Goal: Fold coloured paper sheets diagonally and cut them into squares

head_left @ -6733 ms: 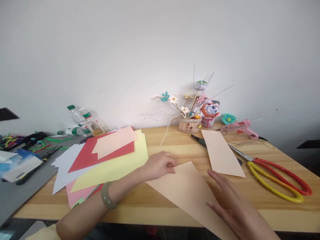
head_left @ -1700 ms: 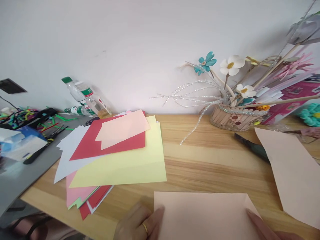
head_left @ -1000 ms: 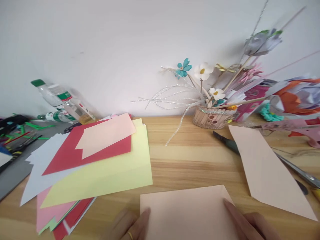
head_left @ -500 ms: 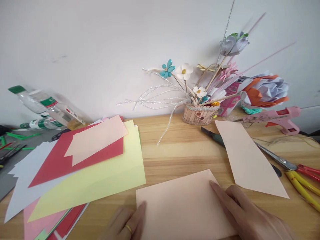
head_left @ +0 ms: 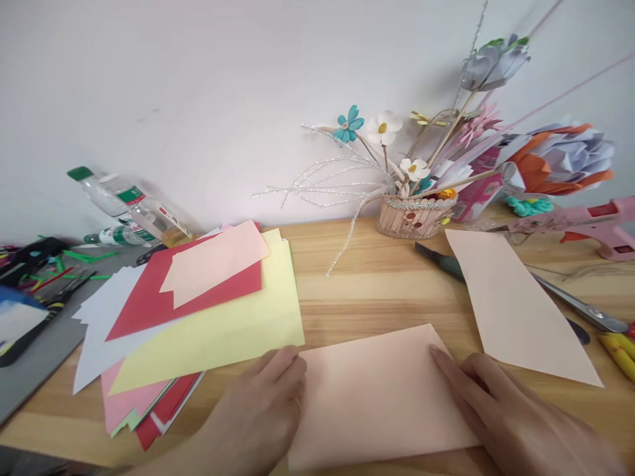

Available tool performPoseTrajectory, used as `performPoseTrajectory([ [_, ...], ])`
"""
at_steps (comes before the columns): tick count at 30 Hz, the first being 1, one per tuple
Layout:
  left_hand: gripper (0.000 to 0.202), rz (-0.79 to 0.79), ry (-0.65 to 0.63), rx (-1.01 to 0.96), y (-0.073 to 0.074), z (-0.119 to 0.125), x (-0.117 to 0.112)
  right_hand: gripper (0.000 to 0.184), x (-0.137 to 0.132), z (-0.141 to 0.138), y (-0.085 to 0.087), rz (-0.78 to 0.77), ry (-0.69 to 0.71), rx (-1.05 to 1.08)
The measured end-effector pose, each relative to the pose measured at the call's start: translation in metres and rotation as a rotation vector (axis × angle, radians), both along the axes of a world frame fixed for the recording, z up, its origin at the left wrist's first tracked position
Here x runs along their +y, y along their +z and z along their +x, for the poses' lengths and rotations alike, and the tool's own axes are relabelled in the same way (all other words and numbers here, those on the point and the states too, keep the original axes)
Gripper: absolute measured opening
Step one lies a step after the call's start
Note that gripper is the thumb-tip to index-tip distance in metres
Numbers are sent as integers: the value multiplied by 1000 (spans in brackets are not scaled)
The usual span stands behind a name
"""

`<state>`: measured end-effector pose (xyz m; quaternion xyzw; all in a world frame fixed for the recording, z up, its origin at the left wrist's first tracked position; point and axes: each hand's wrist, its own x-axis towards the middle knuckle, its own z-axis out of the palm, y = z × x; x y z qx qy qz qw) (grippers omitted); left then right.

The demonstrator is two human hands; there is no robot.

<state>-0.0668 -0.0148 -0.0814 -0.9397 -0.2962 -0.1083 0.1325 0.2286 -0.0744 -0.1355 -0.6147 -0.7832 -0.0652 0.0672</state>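
Note:
A peach sheet of paper point(head_left: 377, 396) lies on the wooden table in front of me, with a short crease line near its far right corner. My left hand point(head_left: 262, 403) is closed at the sheet's far left corner, thumb and fingers pinched on the edge. Along the right edge, my right hand point(head_left: 496, 403) grips the paper, one fingertip resting on top by the far corner and the other fingers curled beside it. Right of that hand is a long peach paper strip point(head_left: 520, 311), lying partly over scissors point(head_left: 580, 304) and a dark-handled tool point(head_left: 444, 261).
Stacked coloured papers point(head_left: 262, 317) spread over the left side, red and yellow among them, with peach pieces on top. A flower basket point(head_left: 411, 218) stands by the wall. A pink glue gun point(head_left: 605, 228) lies far right; plastic bottles point(head_left: 131, 205) lean at the back left.
My left hand has moved up the sheet's left edge to its far corner and pinches there. The right hand keeps its place on the paper. The view has shifted left.

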Motion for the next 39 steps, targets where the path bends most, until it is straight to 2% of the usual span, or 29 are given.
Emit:
performPoseTrajectory([
  [3, 27, -77, -153, 195, 10, 16, 9, 65, 3, -6, 9, 80, 34, 0],
  [5, 23, -96, -197, 280, 12, 32, 14, 58, 5, -10, 18, 143, 58, -1],
  [7, 20, -80, -242, 256, 9, 52, 18, 51, 7, -13, 25, 185, 79, -3],
  [10, 16, -80, -379, 106, -1, 79, 23, 45, 7, -16, 30, 210, 84, -21],
  [13, 28, -140, -452, 30, -9, 90, 26, 46, 7, -16, 29, 227, 76, -42],
  [17, 46, -289, -452, 122, -13, 85, 30, 48, 7, -15, 26, 240, 68, -46],
  [23, 49, -494, -421, 179, -13, 79, 33, 49, 6, -14, 28, 191, 78, -6],
  [29, 49, -455, -391, 152, -23, 83, 42, 47, 25, -12, 33, 206, 81, -26],
  [34, 48, -424, -344, 158, -28, 85, 50, 43, 44, -4, 40, 157, 111, -63],
  [39, 49, -452, -337, 149, -29, 85, 49, 39, 28, -4, 42, 234, 185, -31],
])
